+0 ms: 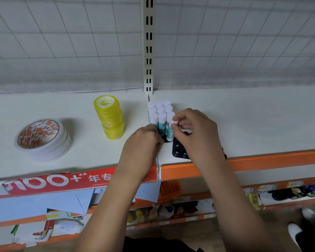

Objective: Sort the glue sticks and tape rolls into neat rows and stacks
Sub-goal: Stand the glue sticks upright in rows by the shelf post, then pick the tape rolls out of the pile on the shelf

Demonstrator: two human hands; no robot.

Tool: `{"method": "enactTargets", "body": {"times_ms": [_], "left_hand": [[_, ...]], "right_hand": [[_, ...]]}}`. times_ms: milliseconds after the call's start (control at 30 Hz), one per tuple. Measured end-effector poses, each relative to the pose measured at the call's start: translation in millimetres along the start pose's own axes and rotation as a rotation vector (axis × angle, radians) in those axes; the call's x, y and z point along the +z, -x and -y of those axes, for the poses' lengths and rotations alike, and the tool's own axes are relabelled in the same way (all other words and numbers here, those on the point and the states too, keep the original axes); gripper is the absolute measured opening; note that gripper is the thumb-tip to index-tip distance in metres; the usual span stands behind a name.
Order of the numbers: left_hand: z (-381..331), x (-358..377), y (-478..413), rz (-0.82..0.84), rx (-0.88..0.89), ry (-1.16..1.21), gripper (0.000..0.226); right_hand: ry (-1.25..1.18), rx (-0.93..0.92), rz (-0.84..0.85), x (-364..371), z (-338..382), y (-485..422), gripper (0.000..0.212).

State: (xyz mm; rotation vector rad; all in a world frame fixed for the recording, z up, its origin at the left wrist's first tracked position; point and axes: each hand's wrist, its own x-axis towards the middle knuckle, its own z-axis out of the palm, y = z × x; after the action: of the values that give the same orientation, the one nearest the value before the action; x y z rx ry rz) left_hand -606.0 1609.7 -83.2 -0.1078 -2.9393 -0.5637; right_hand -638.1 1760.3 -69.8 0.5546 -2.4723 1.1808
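White-capped glue sticks (161, 113), packed upright on the shelf (244, 115) by its back edge, could get toppled domino-style if the one pinched by its cap in the right hand (195, 135) is jammed in crooked; whatever's held in the curled left hand (142, 144) can't be told.
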Motion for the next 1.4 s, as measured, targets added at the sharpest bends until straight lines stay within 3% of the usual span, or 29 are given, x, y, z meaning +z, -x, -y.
{"method": "enactTargets", "body": {"times_ms": [333,500,633,800,1133,1400], "left_hand": [[-2.9,-1.7,0.8,-0.018,-0.006,-0.011,0.022],[2.0,-16.8,10.8,0.003,0.001,0.057,0.018],[14.4,-35.2,28.5,-0.083,-0.026,0.016,0.014],[45.9,-67.2,66.0,-0.179,-0.103,-0.031,0.022],[190.5,-162.3,212.5,-0.305,-0.458,-0.122,0.019],[279.8,-216.9,308.0,-0.387,-0.602,-0.213,0.021]], "right_hand": [[-0.074,0.062,-0.025,9.6,1.0,2.3,0.014],[0.046,0.062,0.046,5.8,6.0,8.0,0.021],[0.091,0.012,0.007,4.4,26.1,14.4,0.031],[0.006,-0.094,0.085,33.8,83.5,24.0,0.008],[-0.027,-0.32,0.434,179.0,244.1,61.0,0.01],[-0.135,-0.422,0.566,276.1,358.5,101.4,0.011]]}}
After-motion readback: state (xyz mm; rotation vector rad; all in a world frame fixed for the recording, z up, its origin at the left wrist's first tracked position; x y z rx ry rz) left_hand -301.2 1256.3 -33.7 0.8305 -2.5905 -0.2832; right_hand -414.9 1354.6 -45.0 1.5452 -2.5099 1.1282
